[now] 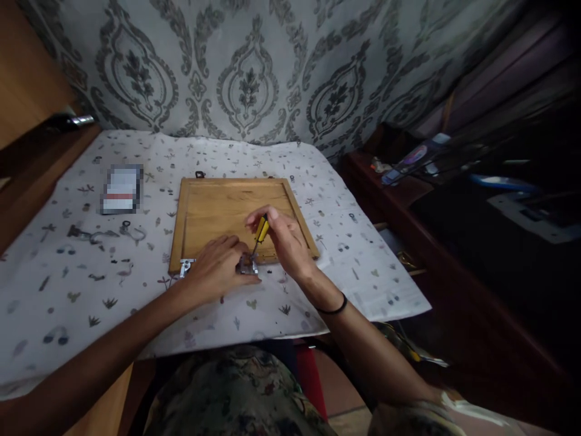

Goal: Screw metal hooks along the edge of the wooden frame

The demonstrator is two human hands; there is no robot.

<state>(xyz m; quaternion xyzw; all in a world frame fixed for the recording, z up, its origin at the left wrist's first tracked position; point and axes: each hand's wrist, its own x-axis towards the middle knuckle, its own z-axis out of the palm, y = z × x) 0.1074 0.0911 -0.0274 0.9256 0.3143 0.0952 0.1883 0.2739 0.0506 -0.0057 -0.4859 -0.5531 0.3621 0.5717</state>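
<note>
A wooden framed panel (218,209) lies flat on a patterned cloth (68,290). My right hand (284,242) is closed round a yellow-handled screwdriver (260,232), held nearly upright with its tip down on a metal hinge (247,265) at the panel's near edge. My left hand (216,267) rests palm down beside that hinge, its fingers pressing on the hinge and the panel's edge. A second metal hinge (186,265) sticks out of the panel's near left corner.
A small blurred box (120,189) and loose metal parts (91,234) lie on the cloth to the left. Dark wooden furniture (454,254) with cluttered items stands on the right. A patterned wall (249,72) rises behind the table.
</note>
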